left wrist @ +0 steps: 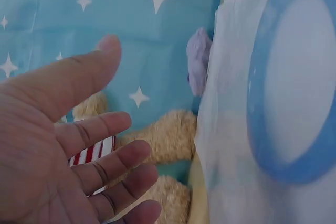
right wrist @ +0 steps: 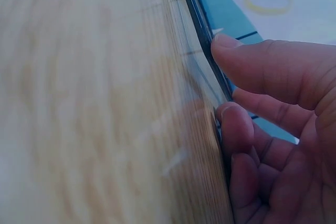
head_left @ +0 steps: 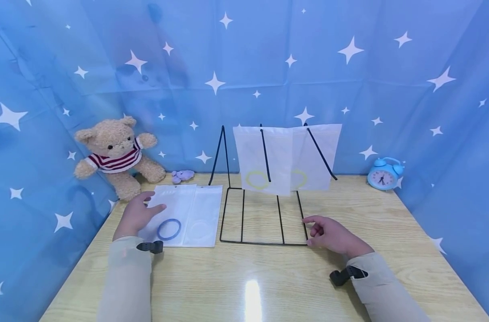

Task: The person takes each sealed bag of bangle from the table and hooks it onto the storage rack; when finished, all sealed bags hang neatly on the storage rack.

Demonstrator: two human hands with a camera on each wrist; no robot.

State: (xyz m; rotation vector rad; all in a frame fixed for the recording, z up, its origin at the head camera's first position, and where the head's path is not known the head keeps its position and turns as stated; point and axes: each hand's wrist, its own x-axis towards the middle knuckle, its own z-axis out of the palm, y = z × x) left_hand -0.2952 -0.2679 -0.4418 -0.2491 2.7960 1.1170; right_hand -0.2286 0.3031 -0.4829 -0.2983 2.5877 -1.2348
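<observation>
My left hand [head_left: 137, 214] hovers with spread fingers over the left edge of a white translucent bag [head_left: 163, 203], which lies flat and shows a blue ring [head_left: 169, 229]. In the left wrist view the palm [left wrist: 47, 150] holds nothing. A second white bag [head_left: 208, 210] with a pale ring lies beside it. At the front right corner of a black wire rack [head_left: 264, 243], my right hand [head_left: 334, 235] pinches the frame between thumb and curled fingers. Two white bags [head_left: 264, 152] with yellow rings hang from the rack's middle and right prongs; its left prong [head_left: 216, 156] is bare.
A teddy bear [head_left: 115, 152] in a striped shirt sits at the back left. Next to it lies a small purple toy [head_left: 182, 175]. A blue alarm clock [head_left: 382, 174] stands at the back right. Behind the wooden table [head_left: 212, 281] hangs a blue star curtain [head_left: 244, 53].
</observation>
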